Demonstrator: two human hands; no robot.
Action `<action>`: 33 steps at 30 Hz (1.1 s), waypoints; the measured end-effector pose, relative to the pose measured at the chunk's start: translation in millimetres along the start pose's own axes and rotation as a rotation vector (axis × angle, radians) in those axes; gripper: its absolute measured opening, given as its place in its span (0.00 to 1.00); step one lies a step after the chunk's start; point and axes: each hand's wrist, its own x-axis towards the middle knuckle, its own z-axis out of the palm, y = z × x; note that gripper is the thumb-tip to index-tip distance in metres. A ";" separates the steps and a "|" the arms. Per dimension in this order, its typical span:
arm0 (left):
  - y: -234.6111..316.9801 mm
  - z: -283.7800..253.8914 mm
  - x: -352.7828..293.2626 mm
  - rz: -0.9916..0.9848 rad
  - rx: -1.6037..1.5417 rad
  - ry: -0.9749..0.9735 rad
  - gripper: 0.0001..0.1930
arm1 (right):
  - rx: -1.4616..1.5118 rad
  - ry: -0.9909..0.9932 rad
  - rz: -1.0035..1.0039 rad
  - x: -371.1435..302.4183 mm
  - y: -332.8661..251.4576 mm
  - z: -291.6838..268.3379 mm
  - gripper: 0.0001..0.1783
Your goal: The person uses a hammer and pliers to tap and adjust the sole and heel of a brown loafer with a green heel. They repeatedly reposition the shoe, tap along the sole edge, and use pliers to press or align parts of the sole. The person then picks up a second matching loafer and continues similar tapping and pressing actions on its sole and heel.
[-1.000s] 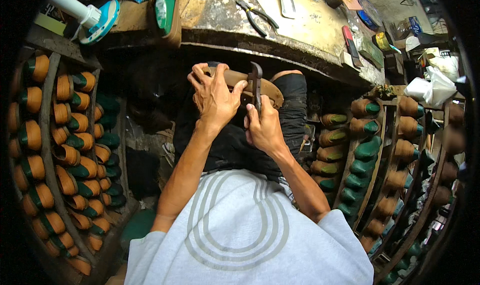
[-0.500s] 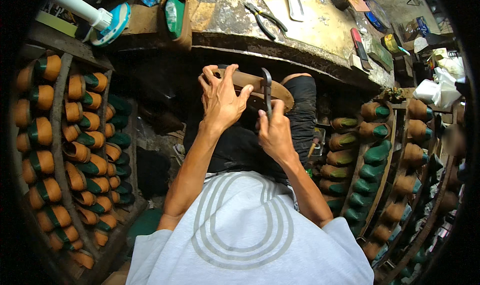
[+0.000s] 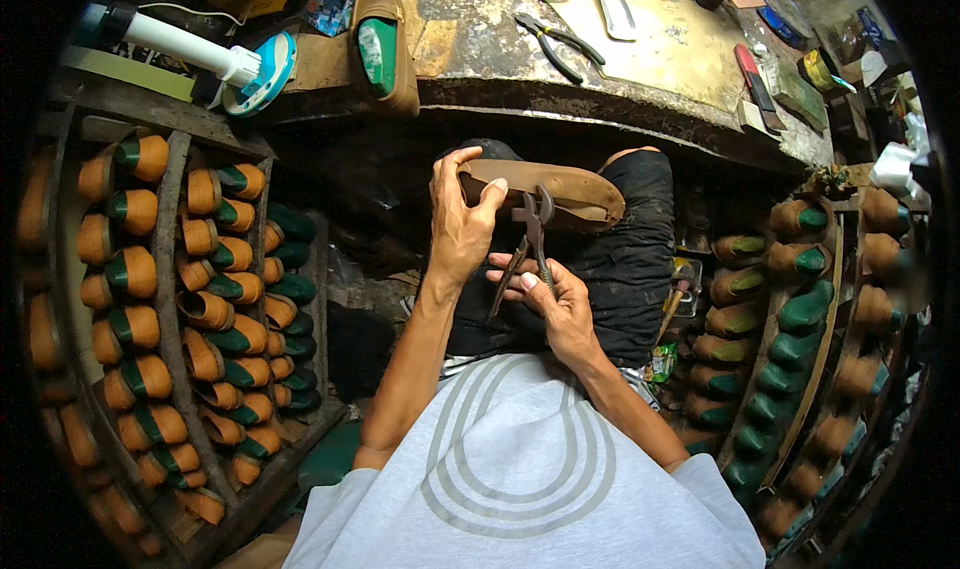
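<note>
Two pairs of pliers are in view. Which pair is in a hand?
The dark pincers gripped by the right hand, against the brown shoe; the other pliers lie untouched on the workbench.

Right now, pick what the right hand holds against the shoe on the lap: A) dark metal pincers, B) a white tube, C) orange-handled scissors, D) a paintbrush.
A: the right hand grips dark metal pincers, their head at the brown shoe that the left hand steadies.
</note>
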 end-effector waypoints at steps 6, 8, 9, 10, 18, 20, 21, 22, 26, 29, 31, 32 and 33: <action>12.1 23.0 -15.3 -0.045 0.216 0.203 0.28 | -0.576 0.056 0.126 -11.8 -32.6 -1.7 0.12; 15.0 27.5 -15.8 0.026 0.266 0.230 0.26 | -1.313 0.073 -0.087 -22.4 -43.9 -23.4 0.13; 17.0 29.7 -16.3 0.077 0.284 0.233 0.25 | -1.358 0.032 -0.163 -25.7 -46.0 -33.1 0.11; 19.3 30.9 -17.5 0.131 0.301 0.232 0.25 | -1.452 0.044 -0.151 -27.4 -46.3 -41.3 0.10; 24.9 21.4 -23.7 0.298 0.376 0.156 0.27 | -1.020 0.044 0.057 -54.1 -76.2 -29.5 0.13; 23.1 21.5 -27.8 0.310 0.383 0.133 0.26 | -0.828 0.257 0.217 -62.9 -78.6 -12.2 0.15; 22.5 22.2 -29.5 0.319 0.383 0.130 0.26 | -0.782 0.297 0.068 -57.1 -74.0 -7.1 0.16; 21.9 23.4 -30.0 0.340 0.377 0.136 0.26 | -0.745 0.328 -0.078 -54.3 -68.9 -3.9 0.13; 18.3 26.6 -18.3 0.312 0.378 0.124 0.26 | -1.196 0.198 -0.330 26.6 -56.7 -40.1 0.09; 13.6 22.7 -4.1 0.193 0.325 0.079 0.25 | -0.950 0.337 -0.375 87.9 -97.7 -90.4 0.11; 10.2 22.1 0.2 0.137 0.309 0.057 0.26 | -0.991 0.482 -0.333 143.4 -148.6 -126.0 0.11; 8.6 22.3 0.5 0.155 0.307 0.063 0.26 | -1.020 0.510 -0.367 169.6 -173.1 -141.7 0.12; 7.2 22.1 2.0 0.153 0.307 0.069 0.27 | -1.112 0.601 -0.294 199.0 -191.7 -153.3 0.13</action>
